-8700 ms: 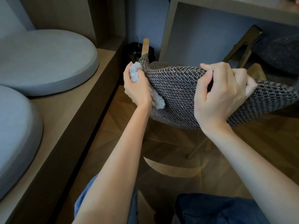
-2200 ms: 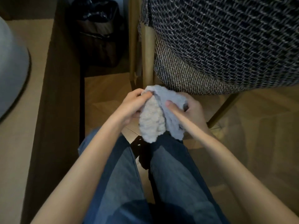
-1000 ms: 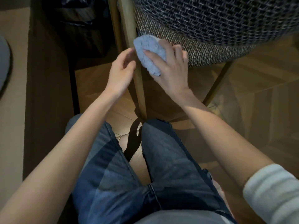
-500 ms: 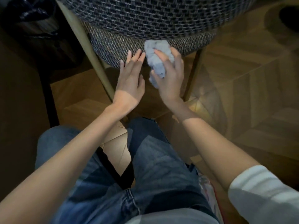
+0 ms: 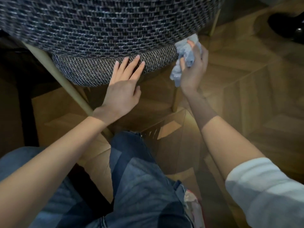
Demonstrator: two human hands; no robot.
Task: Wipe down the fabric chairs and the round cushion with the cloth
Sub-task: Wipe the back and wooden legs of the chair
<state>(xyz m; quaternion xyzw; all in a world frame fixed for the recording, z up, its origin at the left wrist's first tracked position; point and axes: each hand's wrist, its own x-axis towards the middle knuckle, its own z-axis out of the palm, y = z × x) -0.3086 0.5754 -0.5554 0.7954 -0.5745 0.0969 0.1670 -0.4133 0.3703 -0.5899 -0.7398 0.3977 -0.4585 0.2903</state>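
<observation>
A chair in dark woven fabric [image 5: 102, 27] fills the top of the view, its lighter seat edge [image 5: 92, 71] curving below the back. My left hand [image 5: 123, 89] lies flat with straight fingers on the underside of that seat edge. My right hand [image 5: 194, 66] grips a crumpled pale blue cloth [image 5: 184, 53] and holds it against the right end of the seat edge. The round cushion is out of view.
Pale wooden chair legs [image 5: 69, 86] slant down to the left and stand under the seat's right side [image 5: 175, 99]. My knees in blue jeans [image 5: 136, 170] sit close below on the herringbone wood floor [image 5: 246, 89]. A dark object [image 5: 286, 22] lies at the top right.
My right hand has carried the cloth rightward along the seat edge to its right end. My left hand stayed flat on the seat's underside, a little further right.
</observation>
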